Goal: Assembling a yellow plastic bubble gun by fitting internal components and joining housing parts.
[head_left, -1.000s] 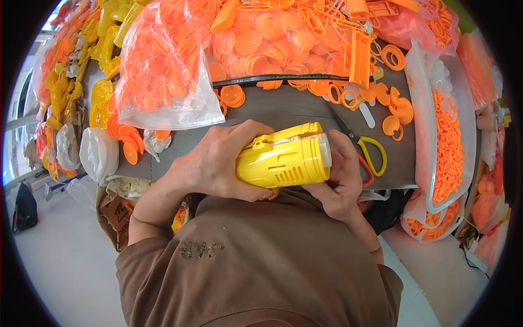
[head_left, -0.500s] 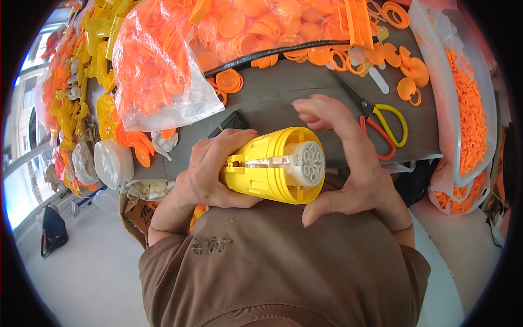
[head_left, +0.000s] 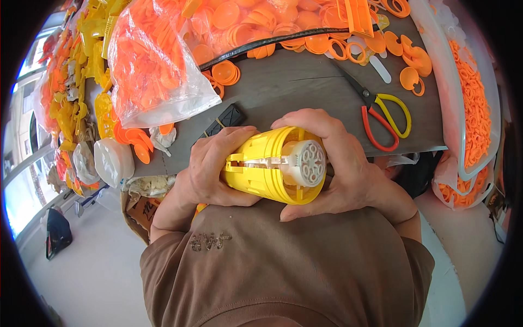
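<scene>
A yellow plastic cylindrical housing (head_left: pixel 259 180) lies sideways between my two hands, just in front of my body. Inside its open right end sits a white round nozzle (head_left: pixel 311 163) with a ring of holes. White parts show through a slot along the housing's side. My left hand (head_left: pixel 210 166) grips the narrower left end, thumb below and fingers above. Around the right rim curves my right hand (head_left: pixel 343 163), fingers on the upper edge and thumb under the lower edge. A small black block (head_left: pixel 231 115) lies on the table behind my left hand.
Scissors (head_left: pixel 376 106) with red and yellow handles lie at the right of the dark table (head_left: pixel 289 87). Clear bags (head_left: pixel 158 82) of orange parts fill the back. A translucent bin (head_left: pixel 463 158) of orange rings stands right; yellow parts (head_left: pixel 101 60) are heaped left.
My right hand has moved left and closed onto the right rim of the yellow housing; before, it was apart from it with spread fingers. My left hand keeps its hold.
</scene>
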### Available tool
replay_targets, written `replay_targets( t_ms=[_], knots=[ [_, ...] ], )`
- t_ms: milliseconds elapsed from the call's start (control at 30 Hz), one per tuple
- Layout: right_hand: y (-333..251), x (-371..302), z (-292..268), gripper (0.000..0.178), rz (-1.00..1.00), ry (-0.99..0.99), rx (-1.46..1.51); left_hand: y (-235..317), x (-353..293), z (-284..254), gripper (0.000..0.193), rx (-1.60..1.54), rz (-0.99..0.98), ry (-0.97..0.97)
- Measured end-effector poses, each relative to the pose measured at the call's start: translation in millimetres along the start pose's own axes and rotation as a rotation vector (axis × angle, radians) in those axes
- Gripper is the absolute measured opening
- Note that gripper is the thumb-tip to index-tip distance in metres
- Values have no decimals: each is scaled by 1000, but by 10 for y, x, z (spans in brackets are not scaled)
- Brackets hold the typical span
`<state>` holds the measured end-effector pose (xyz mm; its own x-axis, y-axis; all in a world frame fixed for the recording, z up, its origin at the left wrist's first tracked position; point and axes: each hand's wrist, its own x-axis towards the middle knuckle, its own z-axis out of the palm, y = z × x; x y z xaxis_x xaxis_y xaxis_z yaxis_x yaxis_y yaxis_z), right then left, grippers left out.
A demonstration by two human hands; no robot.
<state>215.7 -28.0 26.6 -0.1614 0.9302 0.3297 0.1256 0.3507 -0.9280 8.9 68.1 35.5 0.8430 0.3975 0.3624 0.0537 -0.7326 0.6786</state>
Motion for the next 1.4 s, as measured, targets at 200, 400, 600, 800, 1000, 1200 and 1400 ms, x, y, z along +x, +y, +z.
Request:
replay_targets(
  t_ms=[200,400,600,800,1000,1200,1400],
  knots=[
    [37,-17,34,99,-5,23,-1,-4,3,26,66,-16,7,-22],
    [59,-31,34,99,-43,28,1,-7,29,32,66,-37,15,-42],
    [-91,-10,-36,100,86,-4,-10,17,27,46,65,-46,-29,4],
    [-119,-17,-92,90,69,10,-122,81,139,-13,61,-31,-54,-9],
    [-73,64,-105,81,-133,97,-39,67,244,-127,64,76,126,3],
    [-28,64,-115,84,-137,120,-83,23,332,-247,63,131,169,-68],
    [33,77,-160,84,-144,230,-55,-15,457,-371,77,150,200,-45]
  ],
)
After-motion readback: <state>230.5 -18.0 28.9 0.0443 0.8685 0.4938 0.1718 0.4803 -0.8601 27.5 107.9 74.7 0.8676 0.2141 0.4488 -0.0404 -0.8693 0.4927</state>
